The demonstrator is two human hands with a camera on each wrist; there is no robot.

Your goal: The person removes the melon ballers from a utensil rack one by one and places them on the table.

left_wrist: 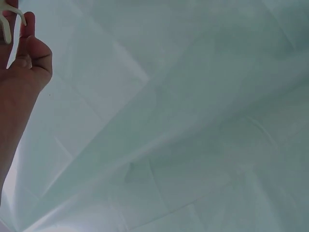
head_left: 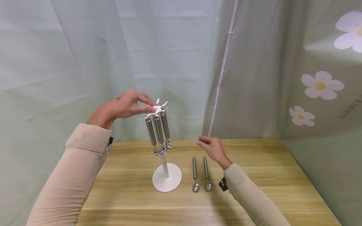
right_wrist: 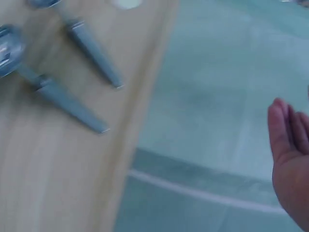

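Hands show best in the head view. The left hand is up high at the top of a white stand, and its fingertips pinch the white hooks there. Three shiny metal scoops hang down from those hooks, side by side. The stand's round foot sits on the wooden desk, left of the middle. Two more scoops lie flat on the desk just right of the foot, close together, with their round ends near the person. The right hand hovers just above and behind those two, fingers loose and straight, holding nothing. Pale green curtains hang behind the desk, and a cloth with flowers hangs on the right.

The left wrist view shows only the left hand at the top left corner, with its fingers on a thin white hook. Everything else is curtain. No scoops show here.

The right wrist view is blurry. It shows the two lying scoops at the desk's edge, and the right hand at the right side with flat fingers, well apart from them.
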